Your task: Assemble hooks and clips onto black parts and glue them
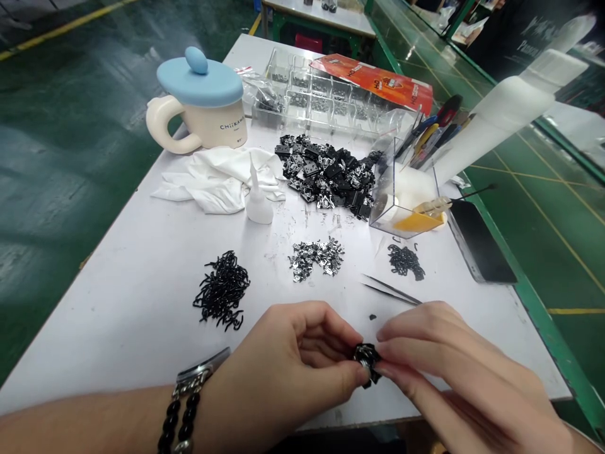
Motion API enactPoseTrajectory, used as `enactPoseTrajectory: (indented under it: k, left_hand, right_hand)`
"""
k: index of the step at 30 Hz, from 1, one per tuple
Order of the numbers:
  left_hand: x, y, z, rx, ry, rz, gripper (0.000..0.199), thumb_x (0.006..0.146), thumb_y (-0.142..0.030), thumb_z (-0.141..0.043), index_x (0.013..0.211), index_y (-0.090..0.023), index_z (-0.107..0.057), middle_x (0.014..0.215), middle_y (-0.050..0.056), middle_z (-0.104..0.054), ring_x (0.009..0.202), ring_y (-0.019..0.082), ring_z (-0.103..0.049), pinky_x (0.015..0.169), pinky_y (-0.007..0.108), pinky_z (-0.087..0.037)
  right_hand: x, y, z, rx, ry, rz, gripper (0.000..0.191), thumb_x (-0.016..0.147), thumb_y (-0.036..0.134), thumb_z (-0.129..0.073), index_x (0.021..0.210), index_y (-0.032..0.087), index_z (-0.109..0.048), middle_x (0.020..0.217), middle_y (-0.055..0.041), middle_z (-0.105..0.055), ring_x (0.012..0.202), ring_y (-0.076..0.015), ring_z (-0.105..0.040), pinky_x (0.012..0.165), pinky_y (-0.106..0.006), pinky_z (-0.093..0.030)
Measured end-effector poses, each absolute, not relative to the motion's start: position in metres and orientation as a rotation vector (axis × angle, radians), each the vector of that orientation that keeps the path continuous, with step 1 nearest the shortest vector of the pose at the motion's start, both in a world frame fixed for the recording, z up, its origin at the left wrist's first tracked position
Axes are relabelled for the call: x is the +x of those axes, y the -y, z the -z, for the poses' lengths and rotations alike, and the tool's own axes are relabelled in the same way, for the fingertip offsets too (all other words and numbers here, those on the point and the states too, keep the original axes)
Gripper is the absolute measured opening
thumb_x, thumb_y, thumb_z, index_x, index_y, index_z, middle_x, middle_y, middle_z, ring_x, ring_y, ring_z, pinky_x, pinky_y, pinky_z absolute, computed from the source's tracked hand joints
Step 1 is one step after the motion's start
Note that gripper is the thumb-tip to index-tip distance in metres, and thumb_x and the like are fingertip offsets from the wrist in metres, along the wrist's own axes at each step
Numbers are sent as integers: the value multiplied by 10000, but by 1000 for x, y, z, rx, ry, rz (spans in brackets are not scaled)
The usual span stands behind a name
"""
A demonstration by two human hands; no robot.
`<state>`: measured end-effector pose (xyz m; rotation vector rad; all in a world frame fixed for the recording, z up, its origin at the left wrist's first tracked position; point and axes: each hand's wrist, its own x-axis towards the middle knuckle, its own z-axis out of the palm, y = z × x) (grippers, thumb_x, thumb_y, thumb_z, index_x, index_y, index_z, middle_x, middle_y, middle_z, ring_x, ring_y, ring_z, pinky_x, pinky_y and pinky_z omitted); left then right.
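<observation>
Between my two hands is a small black part with shiny metal on it [367, 364]. My left hand [297, 359] pinches it from the left with thumb and fingertips. From the other side, the fingertips of my right hand [454, 366] press on it; the fingers partly hide it. Tweezers [392, 290] lie just beyond my right hand, near a tiny black piece [372, 316]. Farther out are a pile of bent black pieces [221, 291], a heap of small silver metal pieces [316, 257] and a small pile of dark pieces [405, 261].
A large heap of black-and-metal parts [331, 173] lies mid-table, before a clear compartment box [326, 123]. Left stand a lidded mug [215, 123], white cloth [212, 180] and pointed white bottle [259, 205]. Right are a clear tool holder [385, 208], white bottle [501, 120] and phone [482, 243].
</observation>
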<state>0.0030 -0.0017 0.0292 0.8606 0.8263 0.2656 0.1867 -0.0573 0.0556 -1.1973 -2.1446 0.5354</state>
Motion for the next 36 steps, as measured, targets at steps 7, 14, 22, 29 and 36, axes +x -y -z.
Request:
enactPoseTrajectory:
  k: [7, 14, 22, 29, 36]
  left_hand:
    - [1, 4, -27, 970, -829, -256, 162, 658, -213, -736, 788, -170, -650, 727, -38, -685, 691, 85, -630, 653, 146, -507]
    - [0, 4, -28, 1079, -812, -258, 139, 703, -261, -699, 808, -176, -665, 763, -23, -714, 697, 95, -648, 655, 150, -524]
    - [-1, 6, -28, 1175, -794, -270, 93, 720, -239, -675, 792, -179, -675, 768, -20, -725, 716, 104, -666, 663, 147, -535]
    - [1, 3, -28, 1178, -784, -264, 119, 739, -246, -656, 833, -176, -676, 817, -2, -730, 763, 129, -676, 701, 187, -546]
    - [-1, 6, -29, 1177, -791, -258, 134, 741, -263, -661, 846, -180, -672, 835, 0, -730, 779, 140, -676, 715, 201, -548]
  right_hand:
    - [188, 56, -57, -1205, 2084, -667, 137, 800, -9, -554, 889, 87, -595, 798, -82, -588, 750, -138, -559, 621, -252, -513]
    - [190, 54, -59, -1199, 2109, -666, 140, 798, -9, -560, 886, 89, -607, 793, -80, -608, 751, -142, -573, 633, -255, -522]
    - [194, 56, -59, -1145, 2199, -679, 200, 788, -25, -560, 935, 102, -602, 845, -68, -636, 809, -146, -590, 693, -265, -518]
    - [192, 52, -61, -1192, 2138, -797, 110, 821, 30, -567, 874, 122, -592, 790, -57, -620, 722, -133, -580, 623, -252, -515]
    - [190, 49, -60, -1226, 2075, -825, 108, 805, 35, -582, 823, 141, -588, 752, -48, -614, 693, -134, -589, 598, -232, -524]
